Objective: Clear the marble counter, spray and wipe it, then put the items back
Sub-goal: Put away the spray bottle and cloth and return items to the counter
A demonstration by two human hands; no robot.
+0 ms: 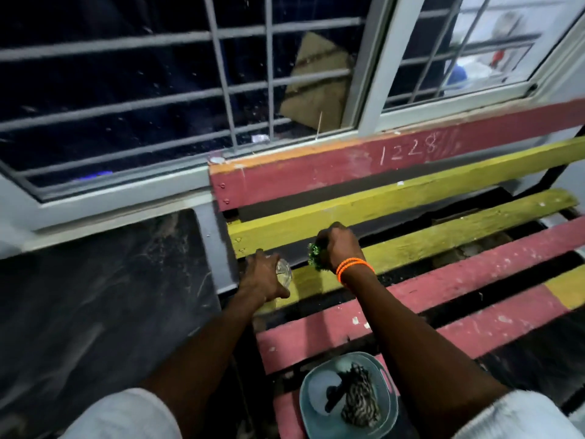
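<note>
Glass: clear and small, on the yellow slat at the bench end nearest the dark counter.
Handling: likely light, slippery, breakable; best held round its sides.
Left hand: fingers curled round the glass.
Right hand: clutching a green tuft just beside the glass.
Tub: on the bench, well nearer the person.

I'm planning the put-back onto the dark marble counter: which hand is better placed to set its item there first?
Left, probably. The left hand grips the clear glass item right beside the dark marble counter; the right hand, holding the green leafy item, is farther over the bench.
</note>
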